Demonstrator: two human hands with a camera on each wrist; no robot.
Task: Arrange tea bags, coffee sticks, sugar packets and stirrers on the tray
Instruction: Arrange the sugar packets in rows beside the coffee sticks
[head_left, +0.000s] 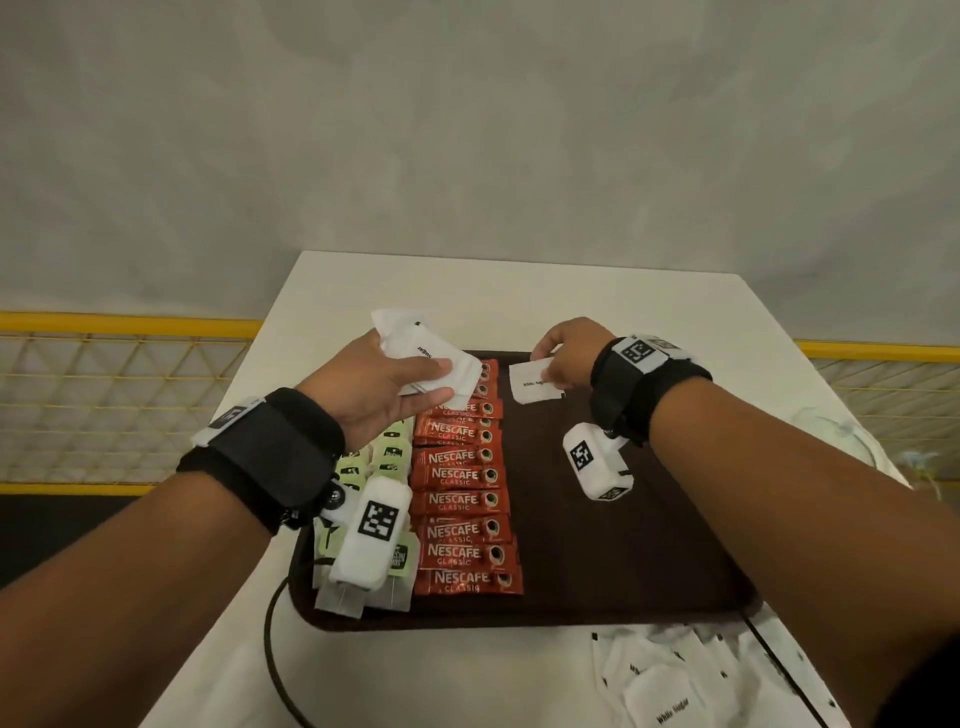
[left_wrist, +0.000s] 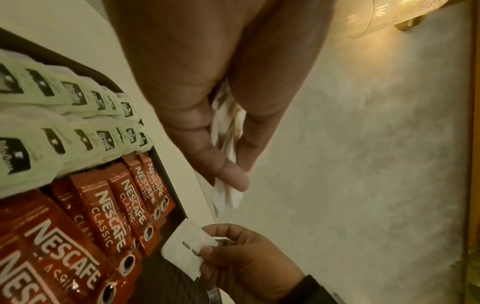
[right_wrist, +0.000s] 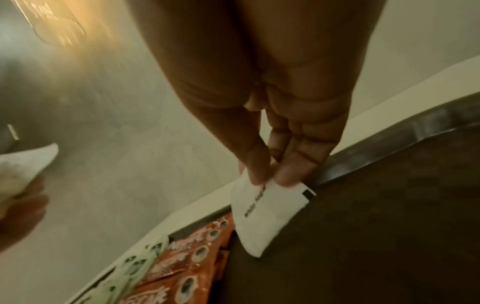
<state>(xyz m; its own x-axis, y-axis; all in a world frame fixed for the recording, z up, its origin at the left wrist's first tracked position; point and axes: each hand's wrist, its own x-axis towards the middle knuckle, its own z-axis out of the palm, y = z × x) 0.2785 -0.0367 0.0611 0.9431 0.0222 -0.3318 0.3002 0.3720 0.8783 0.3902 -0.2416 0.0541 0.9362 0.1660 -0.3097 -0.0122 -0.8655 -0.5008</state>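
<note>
White sugar packet (head_left: 535, 382) pinched in right hand (head_left: 569, 358) grip: lay flat beside Nescafé sticks (head_left: 462, 493), upper centre of brown tray (head_left: 623, 545). Left hand (head_left: 379, 395) grip clutching spare packets (head_left: 431, 364).

Head view looks steeply down on the tray (head_left: 597, 519); both wrist views (very close, along fingers) share its far edge.

On the counter (head_left: 519, 291) sits the tray (head_left: 623, 571). Within it, tea bags (head_left: 387, 457) line the 9 o'clock edge, coffee sticks (head_left: 462, 499) just beside them toward 3 o'clock. Loose sugar packets (head_left: 660, 680) lie on the counter at 5 o'clock.
</note>
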